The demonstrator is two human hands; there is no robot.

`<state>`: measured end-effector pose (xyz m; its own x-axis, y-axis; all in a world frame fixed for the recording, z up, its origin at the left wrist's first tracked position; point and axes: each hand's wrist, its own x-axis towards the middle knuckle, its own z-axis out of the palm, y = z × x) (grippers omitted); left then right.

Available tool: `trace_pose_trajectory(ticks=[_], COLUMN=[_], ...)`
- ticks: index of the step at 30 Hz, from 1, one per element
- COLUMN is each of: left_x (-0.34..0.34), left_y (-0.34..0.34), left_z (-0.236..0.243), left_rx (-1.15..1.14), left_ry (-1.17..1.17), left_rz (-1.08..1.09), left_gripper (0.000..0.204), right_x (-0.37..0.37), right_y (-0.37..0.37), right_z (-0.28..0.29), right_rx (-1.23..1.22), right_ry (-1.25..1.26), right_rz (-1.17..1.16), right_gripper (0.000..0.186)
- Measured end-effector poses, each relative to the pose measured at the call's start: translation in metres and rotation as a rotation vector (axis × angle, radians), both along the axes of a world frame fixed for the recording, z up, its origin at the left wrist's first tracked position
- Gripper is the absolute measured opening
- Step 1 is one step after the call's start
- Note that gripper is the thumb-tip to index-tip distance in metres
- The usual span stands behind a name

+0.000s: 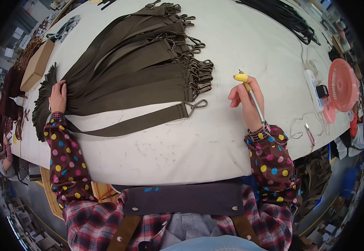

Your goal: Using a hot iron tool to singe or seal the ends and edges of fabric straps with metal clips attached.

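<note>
A fanned bundle of olive-brown straps [119,79] with dark metal hooks at the right ends covers the upper left of the white table [161,154]. My left hand [58,95] rests on its gathered left end, fingers curled over the straps. One loose strap [140,123] lies below the bundle, its clip [197,106] pointing right. My right hand [247,98], right of the hooks, holds a silver-and-brass pen-like tool [255,101] upright, tip up, with a yellow cover [241,78] on one finger.
At right lie a pink basket [343,85], a white power strip [312,90], snips [309,133] and cords. A cardboard box [36,67] sits at left, black straps [278,16] at back right. Another person [4,161] is at the far left.
</note>
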<state>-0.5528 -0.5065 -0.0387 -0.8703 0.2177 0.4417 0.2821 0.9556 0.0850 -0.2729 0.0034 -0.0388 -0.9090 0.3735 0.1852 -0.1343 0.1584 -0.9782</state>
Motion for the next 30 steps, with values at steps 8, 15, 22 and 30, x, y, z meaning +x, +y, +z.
trace_pose_trajectory(ticks=[8, 15, 22, 30], left_x=[0.178, 0.234, 0.257, 0.210], left_y=[0.214, 0.225, 0.228, 0.241], left_z=[0.114, 0.158, 0.165, 0.086], left_rx=[0.139, 0.187, 0.385, 0.091], left_ry=[0.089, -0.048, -0.197, -0.326], left_rz=[-1.061, -1.117, -1.144, -1.042], left_gripper=[0.023, 0.020, 0.018, 0.050], right_x=[0.001, 0.004, 0.007, 0.001], right_y=[0.009, -0.005, 0.005, -0.001], right_z=[-0.015, 0.011, 0.004, 0.004], right_rx=[0.056, 0.068, 0.096, 0.085], right_ry=[-0.061, -0.006, -0.004, -0.007], right_rz=[-0.065, -0.080, -0.042, -0.012], right_gripper=[0.022, 0.022, 0.022, 0.022])
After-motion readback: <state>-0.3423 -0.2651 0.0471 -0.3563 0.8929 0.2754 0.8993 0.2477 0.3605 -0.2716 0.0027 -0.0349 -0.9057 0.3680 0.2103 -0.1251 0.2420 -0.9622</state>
